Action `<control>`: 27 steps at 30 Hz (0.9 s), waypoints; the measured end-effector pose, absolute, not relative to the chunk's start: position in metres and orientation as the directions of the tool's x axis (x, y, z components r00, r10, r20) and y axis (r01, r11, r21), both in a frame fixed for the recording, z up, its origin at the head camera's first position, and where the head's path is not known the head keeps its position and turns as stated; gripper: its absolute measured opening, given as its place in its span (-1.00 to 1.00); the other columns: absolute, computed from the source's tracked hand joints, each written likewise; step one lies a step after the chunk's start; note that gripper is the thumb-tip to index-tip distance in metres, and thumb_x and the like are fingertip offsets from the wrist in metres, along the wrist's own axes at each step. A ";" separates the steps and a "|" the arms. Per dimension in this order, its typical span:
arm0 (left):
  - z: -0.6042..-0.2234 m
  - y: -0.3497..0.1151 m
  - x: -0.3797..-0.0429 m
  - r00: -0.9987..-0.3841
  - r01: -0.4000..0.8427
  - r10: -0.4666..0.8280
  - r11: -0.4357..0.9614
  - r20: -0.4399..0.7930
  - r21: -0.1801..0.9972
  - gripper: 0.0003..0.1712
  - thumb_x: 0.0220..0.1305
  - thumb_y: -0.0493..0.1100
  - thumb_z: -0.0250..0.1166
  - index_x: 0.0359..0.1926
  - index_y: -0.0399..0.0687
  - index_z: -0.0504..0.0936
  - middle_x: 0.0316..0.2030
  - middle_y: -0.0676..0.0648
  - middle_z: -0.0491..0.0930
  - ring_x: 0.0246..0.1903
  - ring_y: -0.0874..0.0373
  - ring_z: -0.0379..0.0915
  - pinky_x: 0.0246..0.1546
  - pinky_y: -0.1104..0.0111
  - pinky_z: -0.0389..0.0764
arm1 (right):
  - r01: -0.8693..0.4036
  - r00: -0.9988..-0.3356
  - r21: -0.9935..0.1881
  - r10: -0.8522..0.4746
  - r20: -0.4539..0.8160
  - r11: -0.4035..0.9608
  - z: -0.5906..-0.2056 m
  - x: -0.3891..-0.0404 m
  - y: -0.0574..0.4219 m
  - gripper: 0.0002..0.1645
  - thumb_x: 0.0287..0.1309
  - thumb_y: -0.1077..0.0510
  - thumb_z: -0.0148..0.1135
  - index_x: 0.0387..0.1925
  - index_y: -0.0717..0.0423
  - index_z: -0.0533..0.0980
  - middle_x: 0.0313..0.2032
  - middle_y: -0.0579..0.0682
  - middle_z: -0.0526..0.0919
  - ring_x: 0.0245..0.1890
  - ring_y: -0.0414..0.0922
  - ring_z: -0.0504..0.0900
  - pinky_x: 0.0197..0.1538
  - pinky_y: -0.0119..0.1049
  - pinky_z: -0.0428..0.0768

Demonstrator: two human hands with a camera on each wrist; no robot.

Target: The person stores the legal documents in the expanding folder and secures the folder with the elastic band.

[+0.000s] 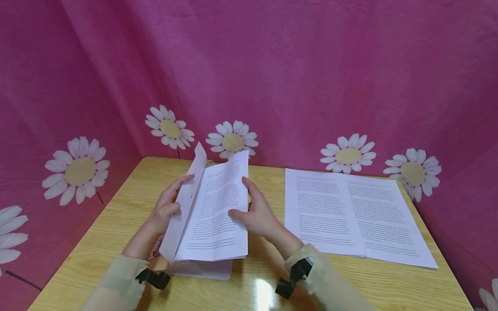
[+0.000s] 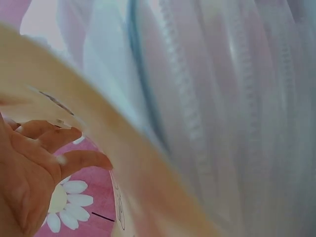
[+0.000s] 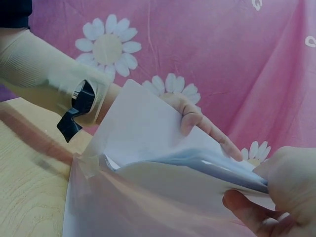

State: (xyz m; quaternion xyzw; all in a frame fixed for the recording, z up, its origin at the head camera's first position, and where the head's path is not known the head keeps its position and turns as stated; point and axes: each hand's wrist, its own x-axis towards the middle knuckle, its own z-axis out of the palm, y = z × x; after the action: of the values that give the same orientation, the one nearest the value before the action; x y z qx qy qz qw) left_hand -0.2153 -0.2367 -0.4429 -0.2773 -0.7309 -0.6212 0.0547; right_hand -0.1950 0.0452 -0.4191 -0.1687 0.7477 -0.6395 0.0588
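Note:
Above the table, both hands hold up a pale folder [image 1: 183,214] with printed sheets [image 1: 218,203] inside. My left hand [image 1: 165,211] grips its raised left cover, thumb on the inner face and fingers along the outer edge. At the right edge, my right hand [image 1: 260,211] pinches the sheets, thumb on the printed face. In the right wrist view, the folder's cover [image 3: 138,121] and bowed pages [image 3: 197,160] run between the left hand [image 3: 186,113] and the right hand [image 3: 291,192]. Blurred translucent layers [image 2: 197,98] fill much of the left wrist view.
On the right of the wooden table [image 1: 116,216] lie two side-by-side printed pages [image 1: 350,216], near its back edge. A pink cloth [image 1: 272,86] with white daisies hangs behind and along the sides. Both wrists carry black camera mounts [image 1: 155,278] over beige sleeves.

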 end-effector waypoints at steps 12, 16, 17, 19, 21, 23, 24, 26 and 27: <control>-0.442 -0.234 -0.215 -0.834 0.500 0.330 0.116 0.441 0.858 0.03 -0.19 -0.39 -0.05 0.50 -0.48 0.22 0.32 -0.44 0.25 0.06 -0.32 0.36 -0.04 0.34 0.46 | -0.170 -0.929 -0.984 -0.342 0.142 0.053 -0.422 -0.198 0.034 0.16 0.15 0.43 0.39 0.64 0.29 -0.04 0.48 0.28 0.26 -0.12 0.16 0.75 -0.17 -0.04 0.75; -0.442 -0.234 -0.216 -0.839 0.494 0.329 0.123 0.434 0.861 0.03 -0.18 -0.38 -0.04 0.51 -0.48 0.21 0.33 -0.45 0.24 0.09 -0.34 0.33 -0.03 0.33 0.44 | -0.155 -0.930 -0.986 -0.346 0.124 0.064 -0.423 -0.200 0.031 0.16 0.15 0.44 0.38 0.64 0.30 -0.05 0.48 0.29 0.25 -0.11 0.16 0.75 -0.15 -0.05 0.75; -0.442 -0.234 -0.215 -0.840 0.492 0.329 0.126 0.432 0.862 0.03 -0.18 -0.38 -0.04 0.51 -0.48 0.21 0.33 -0.45 0.24 0.09 -0.34 0.33 -0.03 0.33 0.44 | -0.154 -0.931 -0.985 -0.345 0.120 0.072 -0.424 -0.200 0.031 0.16 0.15 0.43 0.39 0.64 0.31 -0.05 0.48 0.30 0.25 -0.12 0.15 0.74 -0.14 -0.06 0.75; -0.441 -0.234 -0.215 -0.843 0.489 0.324 0.131 0.429 0.862 0.03 -0.18 -0.38 -0.04 0.51 -0.44 0.23 0.33 -0.43 0.24 0.09 -0.34 0.33 -0.03 0.32 0.43 | -0.152 -0.933 -0.984 -0.343 0.112 0.092 -0.425 -0.201 0.031 0.16 0.14 0.43 0.40 0.64 0.32 -0.04 0.47 0.31 0.26 -0.11 0.14 0.74 -0.13 -0.06 0.75; -0.441 -0.234 -0.215 -0.843 0.491 0.320 0.129 0.433 0.861 0.03 -0.18 -0.39 -0.04 0.51 -0.43 0.25 0.32 -0.43 0.25 0.08 -0.33 0.33 -0.04 0.33 0.42 | -0.154 -0.935 -0.980 -0.339 0.104 0.124 -0.427 -0.203 0.031 0.17 0.14 0.40 0.41 0.64 0.31 -0.04 0.46 0.31 0.29 -0.09 0.13 0.73 -0.10 -0.07 0.74; -0.441 -0.235 -0.216 -0.840 0.499 0.314 0.126 0.442 0.857 0.04 -0.21 -0.39 -0.05 0.50 -0.44 0.26 0.31 -0.44 0.26 0.05 -0.28 0.35 -0.05 0.33 0.42 | -0.153 -0.936 -0.980 -0.338 0.102 0.128 -0.429 -0.205 0.033 0.20 0.13 0.40 0.42 0.65 0.31 -0.07 0.42 0.32 0.33 -0.06 0.13 0.72 -0.07 -0.07 0.72; -0.441 -0.235 -0.216 -0.838 0.503 0.311 0.126 0.448 0.855 0.04 -0.21 -0.39 -0.06 0.50 -0.45 0.26 0.30 -0.44 0.26 0.04 -0.26 0.36 -0.05 0.34 0.41 | -0.144 -0.936 -0.982 -0.338 0.095 0.122 -0.431 -0.206 0.033 0.23 0.13 0.40 0.42 0.66 0.28 -0.12 0.41 0.32 0.35 -0.05 0.13 0.72 -0.05 -0.08 0.72; -0.442 -0.235 -0.217 -0.834 0.512 0.308 0.118 0.459 0.851 0.04 -0.23 -0.40 -0.06 0.48 -0.51 0.25 0.28 -0.47 0.27 0.01 -0.21 0.37 -0.07 0.34 0.41 | -0.127 -0.936 -0.986 -0.342 0.083 0.107 -0.433 -0.207 0.035 0.31 0.15 0.41 0.40 0.67 0.22 -0.25 0.37 0.30 0.39 -0.03 0.11 0.73 -0.03 -0.09 0.71; -0.442 -0.235 -0.217 -0.832 0.514 0.307 0.115 0.461 0.850 0.04 -0.23 -0.40 -0.07 0.48 -0.54 0.23 0.28 -0.48 0.27 0.00 -0.20 0.37 -0.08 0.34 0.41 | -0.119 -0.936 -0.988 -0.344 0.079 0.095 -0.434 -0.208 0.036 0.34 0.15 0.41 0.40 0.68 0.20 -0.30 0.36 0.30 0.40 -0.03 0.10 0.74 -0.03 -0.11 0.71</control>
State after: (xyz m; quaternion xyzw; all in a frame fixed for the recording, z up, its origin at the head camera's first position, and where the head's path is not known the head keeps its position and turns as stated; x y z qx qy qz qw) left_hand -0.2169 -0.2354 -0.4418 -0.2766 -0.7419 -0.6048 0.0854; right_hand -0.2077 0.0364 -0.4336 -0.1574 0.7350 -0.6539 0.0862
